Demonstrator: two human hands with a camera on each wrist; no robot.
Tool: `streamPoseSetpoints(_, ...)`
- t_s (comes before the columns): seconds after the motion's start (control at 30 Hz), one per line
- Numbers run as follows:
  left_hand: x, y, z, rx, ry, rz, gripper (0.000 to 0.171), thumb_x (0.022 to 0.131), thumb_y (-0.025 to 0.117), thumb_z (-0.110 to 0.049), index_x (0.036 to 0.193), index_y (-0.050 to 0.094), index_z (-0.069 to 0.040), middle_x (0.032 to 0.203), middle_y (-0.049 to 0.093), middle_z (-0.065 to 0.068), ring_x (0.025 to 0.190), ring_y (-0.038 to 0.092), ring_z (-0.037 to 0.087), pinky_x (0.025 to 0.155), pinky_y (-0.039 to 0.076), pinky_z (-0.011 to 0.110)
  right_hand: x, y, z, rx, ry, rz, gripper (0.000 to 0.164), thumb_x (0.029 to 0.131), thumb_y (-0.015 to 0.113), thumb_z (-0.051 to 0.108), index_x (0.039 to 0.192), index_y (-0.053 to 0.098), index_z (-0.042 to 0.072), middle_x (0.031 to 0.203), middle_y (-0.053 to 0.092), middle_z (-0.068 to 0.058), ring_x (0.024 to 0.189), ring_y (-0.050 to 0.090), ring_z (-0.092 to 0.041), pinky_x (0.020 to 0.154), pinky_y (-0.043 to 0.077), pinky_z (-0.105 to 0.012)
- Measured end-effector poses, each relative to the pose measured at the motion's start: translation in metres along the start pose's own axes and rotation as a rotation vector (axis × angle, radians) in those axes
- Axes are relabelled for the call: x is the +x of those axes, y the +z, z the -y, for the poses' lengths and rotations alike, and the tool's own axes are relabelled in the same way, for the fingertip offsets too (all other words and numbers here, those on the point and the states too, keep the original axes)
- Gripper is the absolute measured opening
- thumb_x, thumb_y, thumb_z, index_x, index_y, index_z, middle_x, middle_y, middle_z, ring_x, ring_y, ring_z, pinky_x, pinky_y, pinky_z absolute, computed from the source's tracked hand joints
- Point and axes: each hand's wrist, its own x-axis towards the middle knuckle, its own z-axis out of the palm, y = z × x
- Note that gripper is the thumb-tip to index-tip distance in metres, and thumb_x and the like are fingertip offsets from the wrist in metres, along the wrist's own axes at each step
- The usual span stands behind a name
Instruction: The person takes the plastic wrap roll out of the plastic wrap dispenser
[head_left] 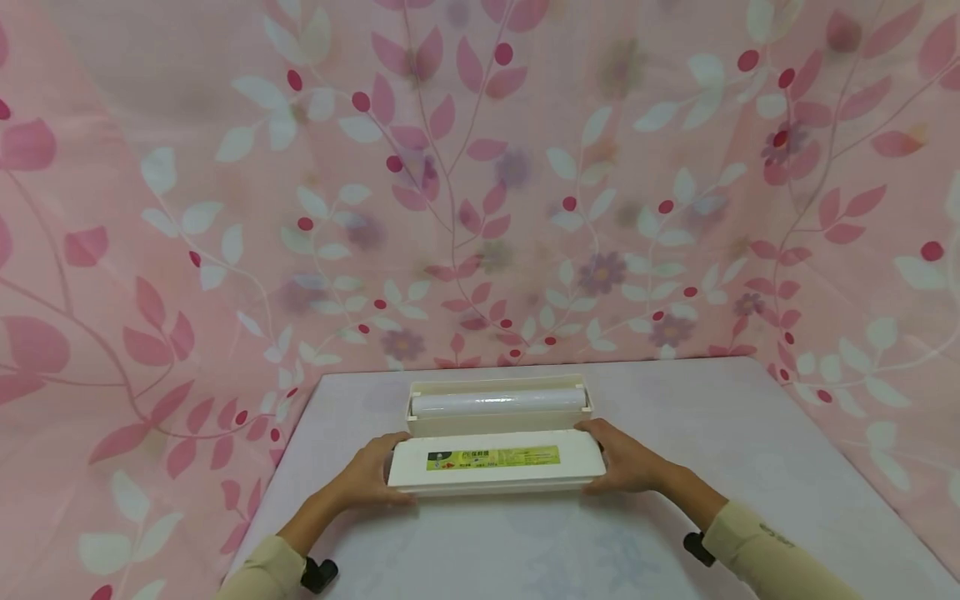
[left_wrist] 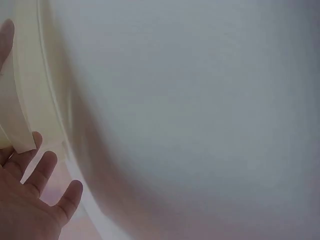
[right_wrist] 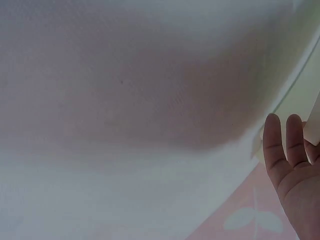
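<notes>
A long white lid (head_left: 495,478) with a yellow-green printed label (head_left: 492,457) is held level in front of the body. My left hand (head_left: 367,475) grips its left end, thumb at the near edge and fingers around the far corner. At the opposite end my right hand (head_left: 626,462) holds it the same way. Just beyond the lid lies an open white box (head_left: 501,423) with a roll of cling film (head_left: 498,403) in it. In the left wrist view, fingertips meet the end of the lid (left_wrist: 15,110); the right wrist view catches only a corner (right_wrist: 314,125).
A pale cloth-covered table (head_left: 750,467) lies beneath everything. Pink curtains (head_left: 637,167) with leaves and berries stand behind it and along both sides. Small black devices sit at the left wrist (head_left: 319,575) and right wrist (head_left: 699,549).
</notes>
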Motion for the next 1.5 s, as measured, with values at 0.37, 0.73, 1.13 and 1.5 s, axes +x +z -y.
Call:
streamPoseSetpoints(0.37,0.003,0.007,0.007,0.116,0.042,0.004,0.111,0.055,0.086,-0.068,0.142,0.047,-0.012,0.136,0.059,0.004,0.122,0.057,0.023,0.099,0.046,0.053,-0.003,0.009,-0.010,-0.069,-0.020,0.008,0.102,0.062,0.091,0.052,0.139,0.045,0.003,0.132,0.053,-0.005,0.117,0.053,-0.019,0.098,0.047,-0.036)
streamPoseSetpoints(0.73,0.004,0.009,0.014,0.130,0.061,0.038,0.107,0.054,0.087,-0.066,0.139,0.051,-0.011,0.136,0.060,0.005,0.127,0.055,0.027,0.100,0.041,0.058,-0.004,0.015,-0.011,-0.039,0.052,0.059,0.103,0.063,0.090,0.051,0.141,0.043,0.004,0.135,0.051,-0.005,0.121,0.050,-0.019,0.103,0.044,-0.042)
streamPoseSetpoints(1.13,0.003,0.003,0.012,0.117,0.015,0.096,0.105,0.056,0.091,-0.055,0.140,0.050,-0.009,0.138,0.057,0.007,0.132,0.050,0.030,0.104,0.034,0.063,0.002,0.019,-0.009,-0.016,0.117,0.083,0.106,0.062,0.092,0.049,0.144,0.040,0.005,0.138,0.049,-0.005,0.121,0.049,-0.018,0.103,0.043,-0.047)
streamPoseSetpoints(1.5,0.004,-0.003,0.018,0.124,0.017,0.149,0.105,0.056,0.091,-0.057,0.141,0.048,-0.010,0.141,0.056,0.007,0.132,0.050,0.030,0.105,0.036,0.062,0.005,0.021,-0.012,-0.043,0.109,0.093,0.106,0.062,0.091,0.050,0.144,0.040,0.006,0.137,0.050,-0.004,0.120,0.050,-0.018,0.103,0.043,-0.047)
